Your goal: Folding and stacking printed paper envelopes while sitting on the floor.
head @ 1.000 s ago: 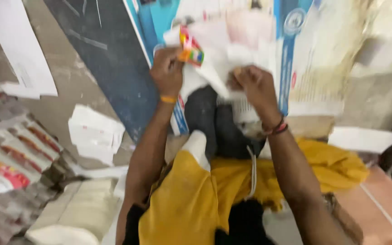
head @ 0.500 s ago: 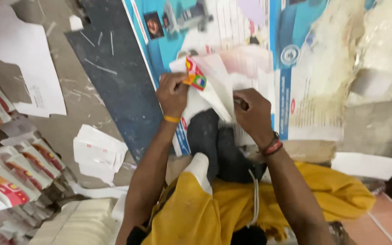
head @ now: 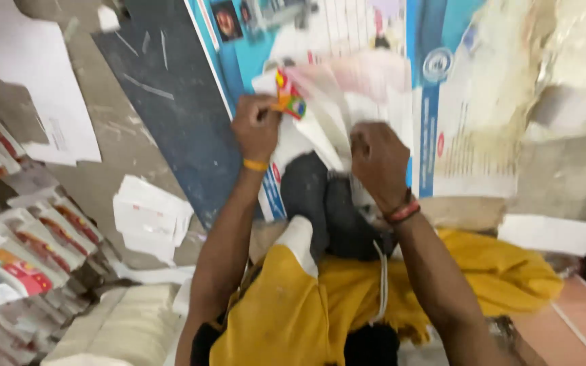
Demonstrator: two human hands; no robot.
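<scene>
The left hand [head: 256,125] has its fingers pinched on the corner of a small, brightly coloured packet [head: 291,102], red, yellow and green, held just above a loose sheaf of white paper sheets [head: 347,108]. The right hand [head: 378,159] is curled into a fist, fingers pressed together on the lower edge of the same sheets. Both hands sit over a large printed poster [head: 442,102] with blue borders, a round blue emblem and a pale middle, lying flat beside a dark blue board [head: 171,108] scattered with thin paper strips. A yellow cloth [head: 320,298] covers the person's lap. On the left, a row of overlapping red-and-white printed packages [head: 15,251] fans out on the floor, with a stack of folded white blanks [head: 149,217] just beside it and 1 large white sheet [head: 28,74] farther up.
</scene>
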